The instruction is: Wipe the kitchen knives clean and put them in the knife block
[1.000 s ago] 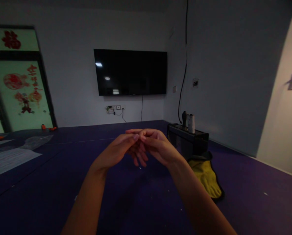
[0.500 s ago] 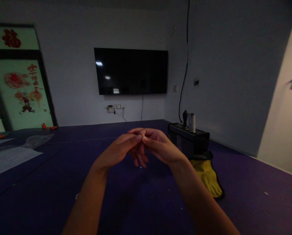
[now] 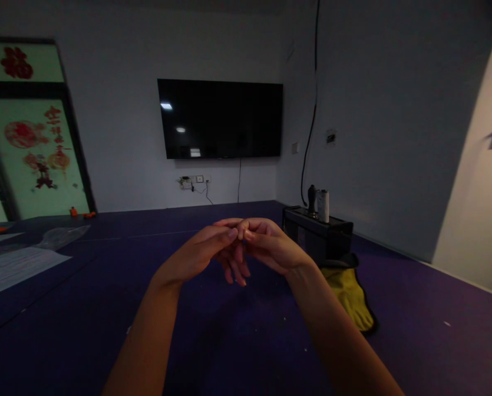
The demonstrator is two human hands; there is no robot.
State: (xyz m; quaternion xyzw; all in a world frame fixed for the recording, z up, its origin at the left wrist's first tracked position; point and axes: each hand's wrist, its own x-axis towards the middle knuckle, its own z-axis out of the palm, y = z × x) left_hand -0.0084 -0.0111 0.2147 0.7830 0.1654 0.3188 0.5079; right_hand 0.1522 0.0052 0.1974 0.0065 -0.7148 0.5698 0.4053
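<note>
Both of my hands meet above the purple surface (image 3: 229, 352), fingertips touching. My left hand (image 3: 200, 250) is closed, its thumb pressed against the fingers near the right hand's fingertips. My right hand (image 3: 274, 247) is closed too, thumb and index finger pinched together, touching the left fingers. Several fingers hang down below the pinch. Whatever lies between the fingertips, if anything, is too small or hidden to make out. Nearest the right forearm are a yellow cloth item with a dark edge (image 3: 349, 300) and a black box (image 3: 320, 231).
On the black box stand a dark-handled item (image 3: 311, 199) and a pale cylinder (image 3: 323, 206). Printed paper (image 3: 23, 267) and clear plastic (image 3: 64, 236) lie at left, with small orange items (image 3: 73, 212) farther back. A television (image 3: 221, 121) hangs on the wall; a cable (image 3: 314, 110) dangles right of it.
The right thumb and index finger have shifted slightly, opening a small gap between the two thumbs. Otherwise the hands stay together in the same place.
</note>
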